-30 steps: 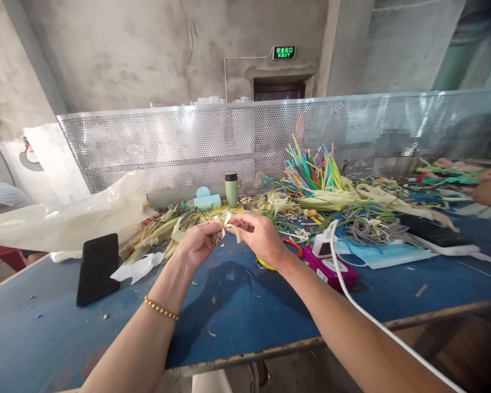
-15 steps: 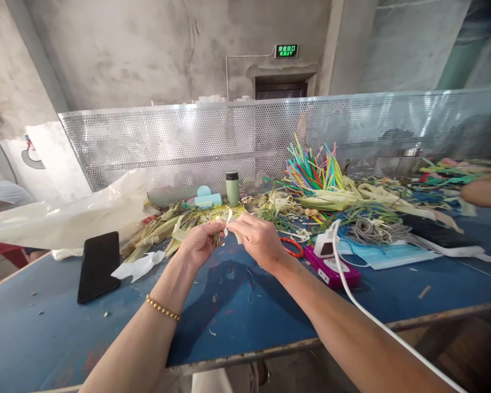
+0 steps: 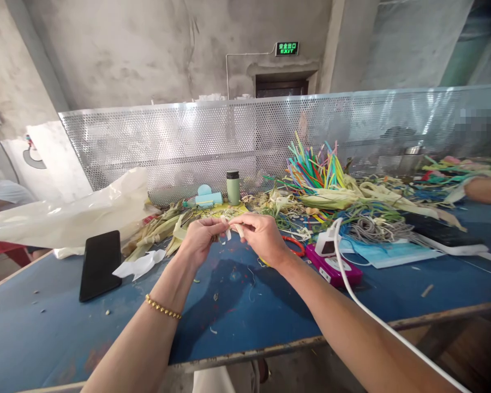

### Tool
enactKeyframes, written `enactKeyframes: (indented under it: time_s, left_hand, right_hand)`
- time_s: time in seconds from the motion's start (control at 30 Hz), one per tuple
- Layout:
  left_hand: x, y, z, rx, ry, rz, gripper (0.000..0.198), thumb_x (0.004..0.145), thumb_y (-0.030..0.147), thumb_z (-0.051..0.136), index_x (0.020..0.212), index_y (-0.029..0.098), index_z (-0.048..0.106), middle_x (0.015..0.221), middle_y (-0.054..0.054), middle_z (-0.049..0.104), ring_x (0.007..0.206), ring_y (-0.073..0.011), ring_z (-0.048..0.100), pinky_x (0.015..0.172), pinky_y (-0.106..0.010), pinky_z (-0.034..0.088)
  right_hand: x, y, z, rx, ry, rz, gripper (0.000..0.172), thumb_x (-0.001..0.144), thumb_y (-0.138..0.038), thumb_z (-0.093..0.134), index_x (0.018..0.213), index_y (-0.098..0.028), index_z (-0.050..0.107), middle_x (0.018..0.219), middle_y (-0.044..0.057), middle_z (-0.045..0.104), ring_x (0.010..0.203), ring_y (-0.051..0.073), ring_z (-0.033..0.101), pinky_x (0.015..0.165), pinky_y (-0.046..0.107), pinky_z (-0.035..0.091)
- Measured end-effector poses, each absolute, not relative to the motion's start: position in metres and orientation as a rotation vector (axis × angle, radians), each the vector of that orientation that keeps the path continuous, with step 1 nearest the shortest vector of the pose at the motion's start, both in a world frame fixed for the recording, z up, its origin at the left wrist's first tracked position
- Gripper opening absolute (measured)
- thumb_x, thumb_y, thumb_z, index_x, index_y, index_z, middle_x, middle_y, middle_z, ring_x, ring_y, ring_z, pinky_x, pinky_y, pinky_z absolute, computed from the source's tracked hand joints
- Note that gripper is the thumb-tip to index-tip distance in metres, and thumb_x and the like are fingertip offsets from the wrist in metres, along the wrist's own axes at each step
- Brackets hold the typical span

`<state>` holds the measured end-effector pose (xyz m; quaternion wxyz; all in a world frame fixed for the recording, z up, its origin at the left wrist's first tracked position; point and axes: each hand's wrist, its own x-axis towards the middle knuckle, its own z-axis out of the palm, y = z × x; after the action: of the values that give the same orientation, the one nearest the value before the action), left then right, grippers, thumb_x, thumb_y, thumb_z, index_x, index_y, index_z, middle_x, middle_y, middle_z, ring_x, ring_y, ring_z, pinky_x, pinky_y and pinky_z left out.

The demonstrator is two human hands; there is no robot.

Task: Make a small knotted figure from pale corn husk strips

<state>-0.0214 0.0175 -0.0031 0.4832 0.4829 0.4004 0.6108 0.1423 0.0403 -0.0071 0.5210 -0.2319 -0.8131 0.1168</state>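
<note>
My left hand (image 3: 201, 238) and my right hand (image 3: 262, 238) meet fingertip to fingertip above the middle of the blue table (image 3: 233, 322). Both are closed in a pinch on a small pale strip of corn husk (image 3: 228, 234), whose ends stick out between the fingers. A bundle of dried corn husks (image 3: 155, 234) lies just left of my left hand. Beyond my right wrist, red-handled scissors (image 3: 298, 244) are partly covered by the hand. How the strip is folded between the fingertips is too small to make out.
Left are a black phone (image 3: 101, 266), white paper (image 3: 139, 265) and a plastic bag (image 3: 73, 213). Behind stand a green bottle (image 3: 233, 190) and coloured pipe cleaners (image 3: 315, 166). Right are a purple box (image 3: 335, 267), white cable (image 3: 364, 314), blue mask (image 3: 388, 254) and another person's arm (image 3: 486, 190).
My fingertips have drawn closer together, and the strip's upright end no longer stands above them. My right hand has turned slightly. At the far right the other person's arm has shifted.
</note>
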Motion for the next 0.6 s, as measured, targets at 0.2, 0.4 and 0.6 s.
enactKeyframes:
  time_s: [0.2, 0.4, 0.6]
  left_hand:
    - [-0.0180, 0.0140, -0.0004, 1.277, 1.030, 1.495, 0.019, 0.052, 0.025, 0.081, 0.058, 0.012, 0.068, 0.052, -0.002, 0.059, 0.049, -0.0081, 0.046, 0.052, -0.025, 0.028]
    - [-0.0166, 0.0144, -0.0016, 1.325, 1.078, 1.516, 0.015, 0.055, 0.024, 0.078, 0.058, 0.013, 0.068, 0.051, -0.001, 0.059, 0.049, -0.0079, 0.046, 0.053, -0.025, 0.029]
    - [-0.0179, 0.0165, -0.0028, 1.224, 1.085, 1.501, 0.015, 0.052, 0.021, 0.078, 0.057, 0.012, 0.067, 0.049, -0.001, 0.057, 0.045, -0.0066, 0.043, 0.048, -0.024, 0.026]
  right_hand:
    - [0.1442, 0.0337, 0.0023, -0.655, -1.848, 0.648, 0.017, 0.080, -0.024, 0.062, 0.086, -0.013, 0.073, 0.063, 0.000, 0.063, 0.044, 0.006, 0.047, 0.044, 0.019, 0.038]
    - [0.1418, 0.0334, 0.0019, -0.733, -1.723, 0.862, 0.021, 0.075, -0.031, 0.066, 0.085, -0.012, 0.067, 0.061, 0.000, 0.062, 0.043, 0.007, 0.046, 0.039, 0.019, 0.036]
    - [0.1389, 0.0401, -0.0048, -0.564, -1.872, 0.571, 0.007, 0.079, -0.020, 0.063, 0.081, -0.015, 0.067, 0.069, 0.001, 0.066, 0.056, 0.009, 0.053, 0.053, 0.021, 0.043]
